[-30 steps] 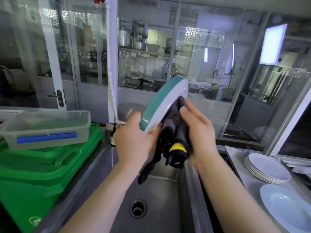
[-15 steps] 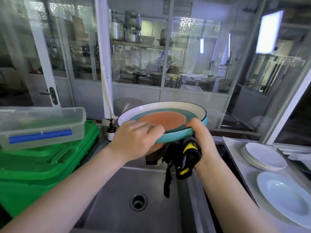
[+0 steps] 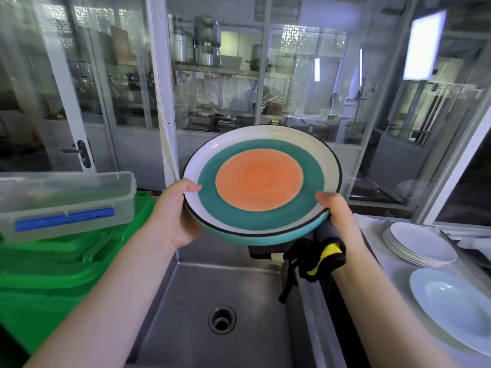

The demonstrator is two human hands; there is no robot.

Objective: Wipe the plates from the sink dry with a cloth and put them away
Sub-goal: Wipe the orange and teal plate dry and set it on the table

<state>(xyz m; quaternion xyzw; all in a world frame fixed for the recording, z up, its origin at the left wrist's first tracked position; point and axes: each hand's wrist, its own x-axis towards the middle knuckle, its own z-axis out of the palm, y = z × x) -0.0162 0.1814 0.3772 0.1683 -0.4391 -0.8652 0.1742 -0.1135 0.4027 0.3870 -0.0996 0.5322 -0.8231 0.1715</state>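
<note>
Over steel sink (image 3: 212, 293), hands grip round glazed plate (image 3: 261, 181).

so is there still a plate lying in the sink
No, the sink basin shows only bare steel and its drain; the one coloured plate is held above it.

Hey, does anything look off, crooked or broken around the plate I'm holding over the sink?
Nothing stands out. The colourful plate looks whole, gripped at its rim by the left hand and right hand and tipped toward the camera. The black and yellow cloth hangs bunched beneath the right hand. The white plates sit neatly stacked.
</note>
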